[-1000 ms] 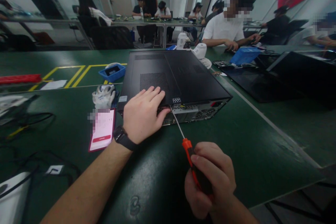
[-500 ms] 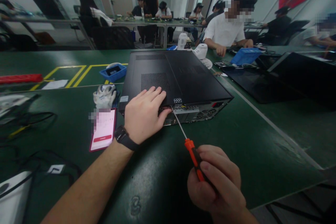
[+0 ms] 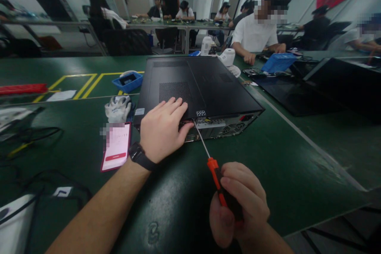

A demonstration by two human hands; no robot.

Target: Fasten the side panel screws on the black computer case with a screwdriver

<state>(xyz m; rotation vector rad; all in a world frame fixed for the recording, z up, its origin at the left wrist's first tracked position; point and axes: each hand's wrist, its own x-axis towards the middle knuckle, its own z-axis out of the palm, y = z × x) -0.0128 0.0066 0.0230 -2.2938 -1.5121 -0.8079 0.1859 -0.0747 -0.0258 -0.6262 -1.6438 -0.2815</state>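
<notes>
A black computer case (image 3: 214,87) lies flat on the green table, its rear side with a fan grille facing me. My left hand (image 3: 163,127) rests on the near left part of its top, fingers spread a little, thumb at the rear edge. A screwdriver (image 3: 214,172) with an orange and black handle is gripped in my right hand (image 3: 241,202). Its shaft reaches up and left, and the tip is at the case's rear edge beside my left thumb. What the tip touches is too small to tell.
Left of the case are a phone (image 3: 117,147), gloves (image 3: 118,109), a blue tray (image 3: 127,82) and black cables (image 3: 38,133). A dark flat panel (image 3: 285,93) lies at the right. Across the table sits a person (image 3: 256,31) beside a blue box (image 3: 279,63).
The fingers of my right hand have shifted around the screwdriver handle, and the handle has moved slightly left. My left hand stays in place on the case.
</notes>
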